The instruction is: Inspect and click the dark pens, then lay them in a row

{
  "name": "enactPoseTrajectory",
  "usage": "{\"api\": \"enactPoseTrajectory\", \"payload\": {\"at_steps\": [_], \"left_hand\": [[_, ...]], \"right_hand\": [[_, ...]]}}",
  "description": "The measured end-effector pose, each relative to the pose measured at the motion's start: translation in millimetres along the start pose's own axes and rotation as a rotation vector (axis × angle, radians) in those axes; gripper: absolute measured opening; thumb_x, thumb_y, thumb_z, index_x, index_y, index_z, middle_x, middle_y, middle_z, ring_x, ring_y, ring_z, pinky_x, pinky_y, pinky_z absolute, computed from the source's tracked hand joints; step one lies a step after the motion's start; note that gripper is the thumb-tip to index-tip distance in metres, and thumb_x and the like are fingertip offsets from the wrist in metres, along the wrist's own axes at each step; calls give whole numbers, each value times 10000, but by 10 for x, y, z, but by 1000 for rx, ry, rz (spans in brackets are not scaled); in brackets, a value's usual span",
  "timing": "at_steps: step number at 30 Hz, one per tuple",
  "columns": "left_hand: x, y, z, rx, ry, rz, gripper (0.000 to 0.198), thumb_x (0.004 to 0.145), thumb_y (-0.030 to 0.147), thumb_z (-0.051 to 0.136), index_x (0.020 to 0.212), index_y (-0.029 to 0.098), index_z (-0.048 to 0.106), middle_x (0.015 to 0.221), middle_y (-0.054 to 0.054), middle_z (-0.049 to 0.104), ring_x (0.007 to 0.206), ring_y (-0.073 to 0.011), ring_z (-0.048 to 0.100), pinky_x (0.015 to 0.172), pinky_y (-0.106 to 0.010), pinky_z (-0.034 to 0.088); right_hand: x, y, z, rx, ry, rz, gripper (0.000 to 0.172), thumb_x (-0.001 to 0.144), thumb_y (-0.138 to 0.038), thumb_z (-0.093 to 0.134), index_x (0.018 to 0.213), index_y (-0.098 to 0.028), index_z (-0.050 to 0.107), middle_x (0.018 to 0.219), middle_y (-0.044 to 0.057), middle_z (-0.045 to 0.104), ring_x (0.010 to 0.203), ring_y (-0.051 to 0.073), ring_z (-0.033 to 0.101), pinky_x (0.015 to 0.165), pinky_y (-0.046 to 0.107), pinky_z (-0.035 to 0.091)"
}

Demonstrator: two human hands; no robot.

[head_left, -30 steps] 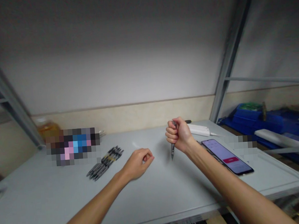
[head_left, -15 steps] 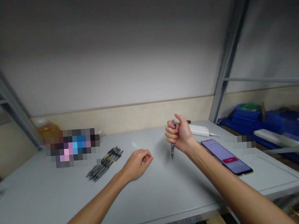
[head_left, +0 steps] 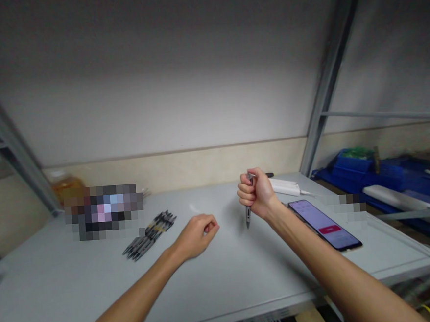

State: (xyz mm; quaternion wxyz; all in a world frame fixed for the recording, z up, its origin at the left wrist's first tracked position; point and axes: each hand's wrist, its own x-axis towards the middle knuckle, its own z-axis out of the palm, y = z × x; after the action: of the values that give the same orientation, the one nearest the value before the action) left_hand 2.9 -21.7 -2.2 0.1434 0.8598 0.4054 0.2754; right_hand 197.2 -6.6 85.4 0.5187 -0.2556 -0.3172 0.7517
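Observation:
A grey and black click pen [head_left: 248,217] stands nearly upright, point down, in the fist of my right hand [head_left: 260,193]. The thumb is bent over the pen's top end, and the fingers hide its middle. My left hand [head_left: 197,237] rests on the table with its fingers curled in; nothing shows in them. Left of that hand lies a bundle of several similar pens [head_left: 150,235], side by side, with a yellowish band or marking around the middle.
A phone [head_left: 324,224] with a lit screen lies on the grey table [head_left: 216,288] beside my right forearm. Behind it is a white power strip [head_left: 285,186] with a cable. A pixelated patch and an amber container [head_left: 67,185] are at back left. Metal posts flank the table.
My right thumb has come down from a raised position onto the top of the pen. My left hand and the bundle of pens stay put.

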Motion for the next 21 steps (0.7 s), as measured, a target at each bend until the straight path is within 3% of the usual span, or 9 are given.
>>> {"api": "enactPoseTrajectory", "payload": {"at_steps": [3,8,12,18,21], "left_hand": [[1,-7,2,6,-2,4,209,834,277,434,737,169,586,671,-15,592,642,-123,521,638,-229,392],[0,0,-11,5,-6,11,205,838,268,433,738,167,581,673,-13,591,640,-119,521,637,-222,390],[0,14,-17,10,-13,11,202,837,265,435,739,165,581,669,-15,587,643,-120,519,631,-221,385],[-1,16,-16,13,-27,8,211,839,264,428,744,162,585,675,-19,590,642,-120,523,637,-225,388],[-1,10,-14,16,-27,10,216,840,268,426,742,162,586,671,-19,588,637,-121,519,633,-227,386]], "right_hand": [[9,2,-10,-12,1,-3,340,775,-293,303,450,-196,290,390,-91,89,365,61,5,282,154,68],[-13,-9,8,-16,10,-1,399,798,-394,305,451,-196,295,393,-96,91,375,57,0,287,155,67],[-10,5,-1,-37,32,5,362,790,-294,291,442,-193,290,382,-90,93,372,62,-5,294,160,47],[17,43,-34,-57,33,45,390,800,-390,334,464,-195,296,377,-99,111,370,54,5,294,150,51],[25,57,-53,-68,73,37,335,778,-323,320,469,-199,277,371,-97,117,363,56,10,293,152,48]]}}
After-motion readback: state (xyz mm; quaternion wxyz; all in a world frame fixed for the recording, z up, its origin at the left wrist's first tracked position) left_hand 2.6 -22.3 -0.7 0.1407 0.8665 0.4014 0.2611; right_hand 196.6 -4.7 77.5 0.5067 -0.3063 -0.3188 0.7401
